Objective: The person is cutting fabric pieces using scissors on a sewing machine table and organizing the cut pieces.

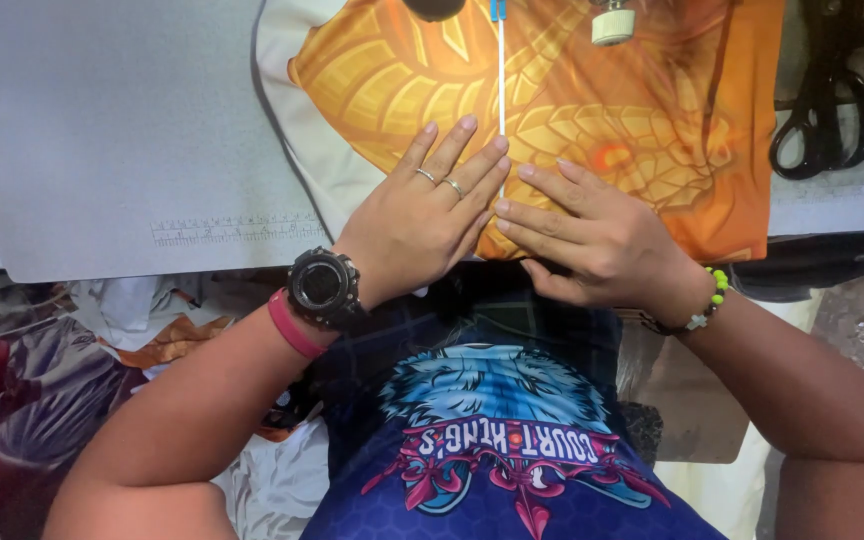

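Orange printed fabric [592, 110] lay under my left hand [417, 225] and right hand [592, 240], fingers flat and gripping nothing; it could have slipped crooked just beyond my fingertips.

We found the view evenly and fairly brightly lit from above, with only soft shadows under the left hand [422, 225] and right hand [592, 240]. The grey tabletop [102, 130] showed no glare. Focus was sharp centrally; edges bowed slightly.
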